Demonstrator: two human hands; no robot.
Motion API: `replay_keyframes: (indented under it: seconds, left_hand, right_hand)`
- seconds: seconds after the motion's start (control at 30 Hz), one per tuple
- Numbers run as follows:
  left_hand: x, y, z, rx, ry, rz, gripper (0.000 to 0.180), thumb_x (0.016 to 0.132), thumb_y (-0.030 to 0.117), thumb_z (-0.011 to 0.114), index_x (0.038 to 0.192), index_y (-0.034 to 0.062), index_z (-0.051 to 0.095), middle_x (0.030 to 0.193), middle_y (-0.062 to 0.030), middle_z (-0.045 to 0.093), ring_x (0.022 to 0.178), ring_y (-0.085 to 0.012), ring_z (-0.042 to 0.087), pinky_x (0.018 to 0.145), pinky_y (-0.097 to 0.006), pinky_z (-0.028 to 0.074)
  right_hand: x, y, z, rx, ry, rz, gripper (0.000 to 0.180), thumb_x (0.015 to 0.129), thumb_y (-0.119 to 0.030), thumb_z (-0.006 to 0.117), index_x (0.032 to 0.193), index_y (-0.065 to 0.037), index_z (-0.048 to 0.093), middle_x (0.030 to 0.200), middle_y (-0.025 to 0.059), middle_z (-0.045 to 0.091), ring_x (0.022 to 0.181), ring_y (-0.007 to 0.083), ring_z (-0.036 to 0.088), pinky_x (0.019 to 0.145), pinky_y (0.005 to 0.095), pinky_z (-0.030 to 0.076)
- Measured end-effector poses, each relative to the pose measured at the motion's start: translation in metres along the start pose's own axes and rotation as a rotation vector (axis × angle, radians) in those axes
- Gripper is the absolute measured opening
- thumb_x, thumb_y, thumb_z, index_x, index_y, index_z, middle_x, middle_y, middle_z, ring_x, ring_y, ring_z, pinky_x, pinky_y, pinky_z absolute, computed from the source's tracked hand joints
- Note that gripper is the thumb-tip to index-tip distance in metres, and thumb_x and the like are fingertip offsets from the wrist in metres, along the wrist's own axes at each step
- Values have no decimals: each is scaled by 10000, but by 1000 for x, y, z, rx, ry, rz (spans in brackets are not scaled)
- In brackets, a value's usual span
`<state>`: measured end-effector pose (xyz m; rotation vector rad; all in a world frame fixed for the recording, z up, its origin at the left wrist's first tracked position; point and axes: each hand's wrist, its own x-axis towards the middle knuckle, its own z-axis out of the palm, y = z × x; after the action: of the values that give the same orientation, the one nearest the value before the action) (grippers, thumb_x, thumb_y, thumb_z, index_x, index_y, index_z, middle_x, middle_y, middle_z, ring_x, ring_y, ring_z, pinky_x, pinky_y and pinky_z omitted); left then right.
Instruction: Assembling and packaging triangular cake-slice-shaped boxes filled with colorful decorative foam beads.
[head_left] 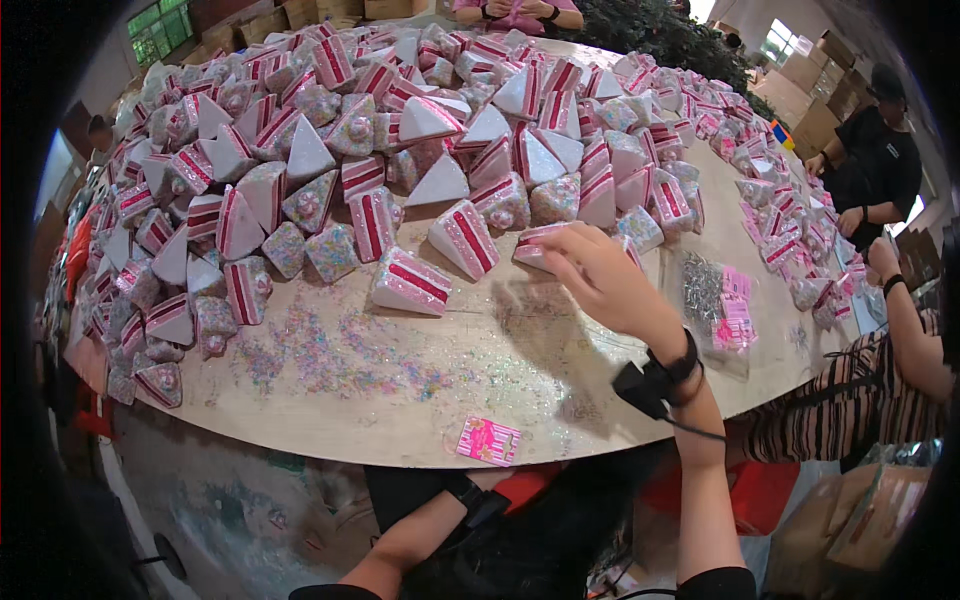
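right hand (600, 275) reaching out, fingers curled onto a pink-striped cake slice toy (540, 245) | left hand tucked under table (420, 370), grip can't tell | pink card (488, 441) near edge

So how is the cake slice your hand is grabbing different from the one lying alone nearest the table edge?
The grabbed slice sits partly hidden under the right hand; the lone slice lies untouched and fully visible. The grabbed slice touches the pile; the lone slice lies apart. Both are white wedges with pink stripes.

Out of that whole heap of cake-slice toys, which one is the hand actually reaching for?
The right hand touches the pink-and-white slice at the heap's near edge, just under its fingertips. The other slices lie apart from the hand.
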<state>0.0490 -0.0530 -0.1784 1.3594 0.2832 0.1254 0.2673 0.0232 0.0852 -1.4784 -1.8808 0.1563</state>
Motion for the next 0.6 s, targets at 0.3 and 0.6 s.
replay_keyframes:
  seconds: [0.3, 0.6]
  left_hand:
    - [-11, 49, -2, 220, -73, -76, 415, 959, 292, 512, 1293, 47, 479, 1235, -169, 557, 1131, -237, 533, 1015, -357, 400]
    - [-55, 113, 17, 683, -622, -95, 359, 954, 278, 512, 1202, 18, 510, 1095, -187, 553, 1014, -347, 552, 865, -422, 452]
  right_hand:
    - [-9, 17, 27, -704, 231, 11, 436, 759, -236, 698, 1149, -84, 575, 1188, 93, 499, 1095, 319, 452, 917, 463, 354]
    - [-14, 25, 20, -86, 297, 220, 471, 705, -234, 807, 1052, -11, 580, 976, 99, 521, 826, 216, 559, 678, 339, 466]
